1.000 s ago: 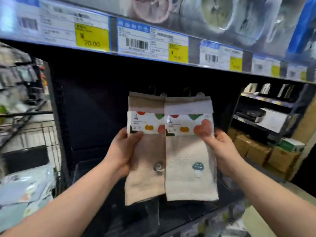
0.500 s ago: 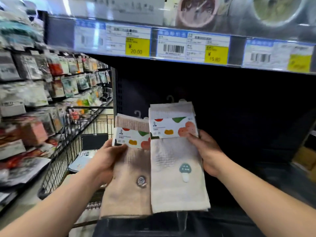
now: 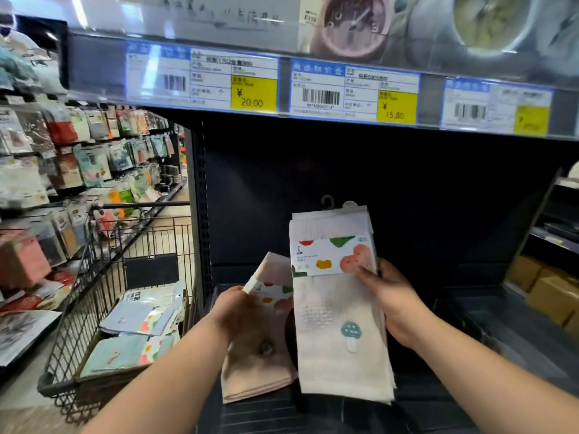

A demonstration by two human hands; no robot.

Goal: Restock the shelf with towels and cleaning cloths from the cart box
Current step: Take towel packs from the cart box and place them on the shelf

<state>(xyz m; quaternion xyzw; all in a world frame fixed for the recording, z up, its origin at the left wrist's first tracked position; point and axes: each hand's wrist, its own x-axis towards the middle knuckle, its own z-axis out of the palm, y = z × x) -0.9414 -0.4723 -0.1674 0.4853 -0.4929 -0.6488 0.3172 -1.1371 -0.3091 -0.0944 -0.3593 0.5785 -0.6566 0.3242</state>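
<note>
Evidently mid-placement, the head view shows both hands busy in front of the dark, open shelf [image 3: 517, 336]. The left hand [image 3: 238, 311] curls round the upper left edge of a beige towel [image 3: 257, 368], close to its printed band. That towel leans back to the left and hangs low over the front of the shelf deck. The right hand [image 3: 396, 305] pinches a white towel [image 3: 341, 364] with a mushroom motif at the right end of its paper band [image 3: 329, 256], thumb on the front and fingers behind. This towel stands upright and overlaps the beige one's right edge, and a hook [image 3: 327, 202] shows above its top. At the left the cart [image 3: 94, 296] stands just beside the shelf, and its box [image 3: 89, 360] holds more packed cloths.

Both towels look light, soft and floppy. Below the band they will likely sag and swing, and any clear wrapping could be slippery. The band seems the stiffest part, so I judge it the best place to hold, or the hook for hanging.

Half a second before, the two towels were side by side and nearly level, with their edges meeting. Since then the beige one has dropped and tilted away, while the white one is held up much as it was.
</note>
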